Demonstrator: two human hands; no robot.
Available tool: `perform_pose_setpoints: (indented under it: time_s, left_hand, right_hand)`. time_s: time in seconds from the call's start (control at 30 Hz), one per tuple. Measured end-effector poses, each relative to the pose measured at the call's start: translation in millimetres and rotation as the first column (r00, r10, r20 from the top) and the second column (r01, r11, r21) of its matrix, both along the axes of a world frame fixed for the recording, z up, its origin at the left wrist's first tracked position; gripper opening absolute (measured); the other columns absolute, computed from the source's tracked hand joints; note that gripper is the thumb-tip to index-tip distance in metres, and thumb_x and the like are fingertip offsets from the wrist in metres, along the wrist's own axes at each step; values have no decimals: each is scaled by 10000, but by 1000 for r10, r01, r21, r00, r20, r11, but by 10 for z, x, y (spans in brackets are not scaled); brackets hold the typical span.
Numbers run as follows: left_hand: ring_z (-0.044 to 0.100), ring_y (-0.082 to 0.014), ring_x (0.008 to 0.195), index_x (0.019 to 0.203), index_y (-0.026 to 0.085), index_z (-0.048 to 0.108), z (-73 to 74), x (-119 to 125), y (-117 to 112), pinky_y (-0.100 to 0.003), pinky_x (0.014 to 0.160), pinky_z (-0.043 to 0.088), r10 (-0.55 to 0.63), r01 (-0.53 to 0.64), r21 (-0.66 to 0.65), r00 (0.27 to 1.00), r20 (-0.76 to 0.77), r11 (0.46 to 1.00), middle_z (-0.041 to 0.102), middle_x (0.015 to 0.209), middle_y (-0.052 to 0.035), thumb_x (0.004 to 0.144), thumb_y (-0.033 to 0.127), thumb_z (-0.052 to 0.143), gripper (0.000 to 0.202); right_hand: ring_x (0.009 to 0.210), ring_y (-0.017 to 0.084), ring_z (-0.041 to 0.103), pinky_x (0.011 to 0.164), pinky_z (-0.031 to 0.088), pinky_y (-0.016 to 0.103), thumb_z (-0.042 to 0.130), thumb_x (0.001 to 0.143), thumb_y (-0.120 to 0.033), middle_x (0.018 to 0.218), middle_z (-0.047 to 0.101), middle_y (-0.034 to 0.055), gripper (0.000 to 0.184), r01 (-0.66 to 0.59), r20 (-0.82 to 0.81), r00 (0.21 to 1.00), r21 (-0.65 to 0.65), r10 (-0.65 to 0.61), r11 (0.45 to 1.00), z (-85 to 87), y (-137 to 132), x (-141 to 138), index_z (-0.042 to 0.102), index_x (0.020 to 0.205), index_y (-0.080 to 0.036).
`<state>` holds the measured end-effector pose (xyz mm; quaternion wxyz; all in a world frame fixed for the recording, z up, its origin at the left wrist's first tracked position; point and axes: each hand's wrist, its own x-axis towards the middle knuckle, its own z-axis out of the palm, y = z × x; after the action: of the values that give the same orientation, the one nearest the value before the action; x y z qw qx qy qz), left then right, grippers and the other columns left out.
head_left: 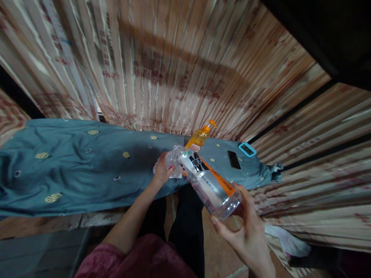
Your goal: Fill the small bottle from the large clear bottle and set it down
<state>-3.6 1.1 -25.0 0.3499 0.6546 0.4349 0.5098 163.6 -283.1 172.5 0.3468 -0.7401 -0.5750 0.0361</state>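
A large clear plastic bottle (211, 181) with a silver, black and orange label is held tilted across my view. Its base rests in my right hand (246, 227), fingers and thumb wrapped around it. My left hand (164, 170) grips the narrow neck end, and its fingers are partly hidden. Beneath that hand a white, thin crumpled piece (175, 173) shows, perhaps a tissue; I cannot tell whether the hand holds it. Just behind the neck stands a pump bottle (199, 137) with yellow-orange liquid and an orange pump head, its foot hidden by the big bottle.
A long narrow surface under a blue-green patterned cloth (101, 173) runs across in front of me. At its right lie a dark phone (234, 160) and a light-blue framed digital device (247, 149). Pleated curtains (162, 69) hang behind and at the right. Tiled floor (214, 239) shows below.
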Motion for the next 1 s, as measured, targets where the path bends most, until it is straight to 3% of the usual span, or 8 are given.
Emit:
perform_pose_setpoints:
  time_s: [0.2,0.33,0.7,0.87,1.0]
  left_hand:
    - [792,-358,1217,1340,239,636,1,31,-8,-533,1147,640,21,-21,-31,1000,4,999,786,1279,-93,747,250,875,639]
    - [785,-347,1222,1355,240,644,24,38,-26,-523,1158,634,3,-3,-29,1000,18,1000,783,1298,-90,760,263,878,639]
    - [778,-350,1233,1359,239,661,133,13,-89,-538,1144,636,-21,22,-65,1000,19,998,780,1328,-102,781,245,878,616]
    - [790,-345,1217,1358,235,662,136,18,-104,-524,1127,642,-2,3,-77,1000,14,997,783,1309,-93,776,206,889,625]
    - [785,-343,1223,1362,240,658,130,18,-108,-533,1134,638,-15,16,-85,1000,20,996,776,1317,-90,774,189,906,641]
  right_hand:
    - [854,325,903,696,727,385,807,969,-609,996,868,64,857,44,-9,999,-3,-44,999,5,-1,9,473,1671,-247]
    - [853,315,905,682,728,369,831,966,-591,1084,882,102,876,-1,3,1000,-11,1,1000,18,4,18,458,1669,-224]
    - [834,348,897,701,699,426,779,964,-664,902,848,56,889,55,2,998,-3,-55,998,63,12,-25,477,1670,-217]
    - [835,347,893,756,718,448,776,982,-637,955,852,74,930,39,22,999,-8,-38,999,49,3,6,427,1727,-203]
    - [854,339,892,729,720,427,799,967,-619,1110,869,127,938,33,25,999,14,-34,999,61,13,5,439,1726,-201]
